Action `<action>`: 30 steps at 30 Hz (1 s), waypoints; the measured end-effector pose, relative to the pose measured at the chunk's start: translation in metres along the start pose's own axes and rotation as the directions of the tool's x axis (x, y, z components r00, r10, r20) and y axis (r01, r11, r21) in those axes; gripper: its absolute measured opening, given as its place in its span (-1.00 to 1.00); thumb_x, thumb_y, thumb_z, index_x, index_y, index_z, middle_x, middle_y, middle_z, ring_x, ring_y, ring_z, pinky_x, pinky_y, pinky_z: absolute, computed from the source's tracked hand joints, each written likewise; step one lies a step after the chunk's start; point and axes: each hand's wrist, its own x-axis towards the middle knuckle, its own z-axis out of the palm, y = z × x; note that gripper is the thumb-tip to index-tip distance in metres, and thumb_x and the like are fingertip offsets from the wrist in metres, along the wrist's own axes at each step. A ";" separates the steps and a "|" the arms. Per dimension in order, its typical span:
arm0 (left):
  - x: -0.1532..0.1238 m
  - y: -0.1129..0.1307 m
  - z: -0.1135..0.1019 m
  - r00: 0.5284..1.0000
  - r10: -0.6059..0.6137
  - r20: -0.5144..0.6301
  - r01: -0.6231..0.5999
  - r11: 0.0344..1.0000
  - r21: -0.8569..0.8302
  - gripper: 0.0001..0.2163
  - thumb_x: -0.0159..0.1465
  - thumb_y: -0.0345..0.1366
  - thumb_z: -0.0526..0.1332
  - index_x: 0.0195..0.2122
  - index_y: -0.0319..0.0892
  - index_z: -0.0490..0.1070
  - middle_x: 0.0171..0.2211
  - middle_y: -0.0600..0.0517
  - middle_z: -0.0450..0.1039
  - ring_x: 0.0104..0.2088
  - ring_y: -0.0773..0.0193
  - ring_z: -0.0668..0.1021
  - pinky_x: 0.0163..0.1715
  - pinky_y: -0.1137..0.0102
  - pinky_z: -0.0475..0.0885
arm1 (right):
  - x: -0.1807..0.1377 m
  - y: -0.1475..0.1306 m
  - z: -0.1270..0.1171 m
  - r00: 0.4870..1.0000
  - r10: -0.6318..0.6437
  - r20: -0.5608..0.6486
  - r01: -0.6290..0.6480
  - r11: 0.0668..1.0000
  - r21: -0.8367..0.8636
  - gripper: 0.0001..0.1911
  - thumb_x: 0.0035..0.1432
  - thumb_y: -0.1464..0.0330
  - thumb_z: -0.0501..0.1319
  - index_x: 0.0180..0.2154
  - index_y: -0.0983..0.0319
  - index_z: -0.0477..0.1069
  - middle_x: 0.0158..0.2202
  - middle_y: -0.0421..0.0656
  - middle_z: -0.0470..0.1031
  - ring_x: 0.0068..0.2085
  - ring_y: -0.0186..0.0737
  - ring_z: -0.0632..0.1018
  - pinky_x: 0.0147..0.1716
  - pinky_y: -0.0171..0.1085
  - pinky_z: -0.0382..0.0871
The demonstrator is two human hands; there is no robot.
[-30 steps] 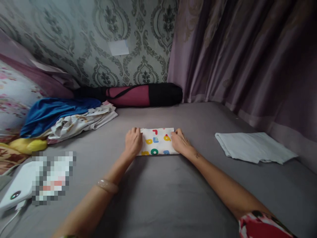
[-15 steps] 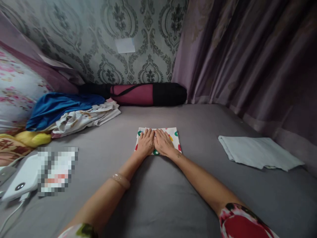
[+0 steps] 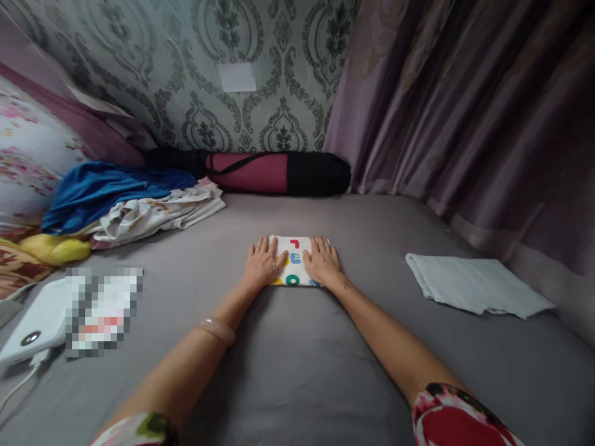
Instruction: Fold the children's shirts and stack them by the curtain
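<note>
A white folded cloth [image 3: 294,263] with red, blue, green and yellow shapes lies flat on the grey bed sheet [image 3: 288,347]. Across its left end rests my left hand [image 3: 264,263], palm down with the fingers spread and the thumb pointing inward. My right hand [image 3: 323,260] lies the same way over the right end, thumb inward. Between the two hands the middle of the cloth shows; its side edges are partly hidden under them. Neither hand grips anything.
A pale folded cloth [image 3: 478,284] lies to the right. On the left are a white power bank [image 3: 41,316] with a cable, a blurred-out item [image 3: 105,313], a yellow soft thing [image 3: 58,249] and blue clothing [image 3: 116,192]. A maroon-black long bag [image 3: 255,173] lies along the wall.
My hands have slid apart from the middle of the patterned cloth to its two ends, uncovering its centre. The camera view has shifted slightly.
</note>
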 end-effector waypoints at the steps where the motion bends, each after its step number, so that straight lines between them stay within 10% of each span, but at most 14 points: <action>1: -0.001 -0.006 -0.001 1.000 -0.001 0.011 0.001 1.000 -0.004 -0.40 0.38 0.03 -0.17 0.31 -0.24 0.08 0.33 -0.25 0.06 0.32 -0.05 0.15 0.24 0.01 0.07 | -0.001 0.003 -0.001 1.000 0.012 0.001 -0.012 1.000 -0.003 -0.37 0.34 0.20 -0.12 0.30 0.43 0.05 0.35 0.12 0.05 0.34 0.04 0.08 0.27 -0.04 -0.11; 9: -0.006 -0.043 -0.013 0.984 0.114 0.134 -0.115 0.993 -0.005 -0.43 0.40 -0.02 -0.23 0.35 -0.18 0.02 0.36 -0.16 0.00 0.35 -0.01 0.08 0.28 0.03 0.00 | -0.004 0.026 -0.012 0.997 -0.001 0.079 0.002 1.000 -0.006 -0.37 0.35 0.21 -0.18 0.30 0.45 0.04 0.35 0.10 0.03 0.33 -0.01 0.10 0.27 -0.07 -0.08; 19: -0.016 0.036 -0.009 0.998 0.055 -0.037 -0.054 0.998 0.029 -0.53 0.41 -0.25 -0.19 0.22 -0.41 0.20 0.30 -0.29 0.12 0.34 -0.03 0.12 0.29 0.06 -0.03 | -0.015 -0.041 -0.005 0.997 -0.035 -0.075 0.040 0.997 0.059 -0.45 0.31 0.40 -0.14 0.26 0.47 0.12 0.33 0.11 0.10 0.35 0.00 0.06 0.28 -0.06 -0.10; 30: -0.022 0.017 0.002 0.998 0.067 -0.022 -0.067 0.998 -0.002 -0.47 0.40 -0.09 -0.17 0.30 -0.24 0.14 0.34 -0.18 0.07 0.34 -0.01 0.13 0.30 0.08 -0.01 | -0.021 -0.021 0.001 0.996 -0.088 -0.002 0.088 0.996 0.019 -0.35 0.35 0.18 -0.13 0.30 0.47 0.06 0.36 0.11 0.00 0.36 0.01 0.02 0.30 -0.03 -0.16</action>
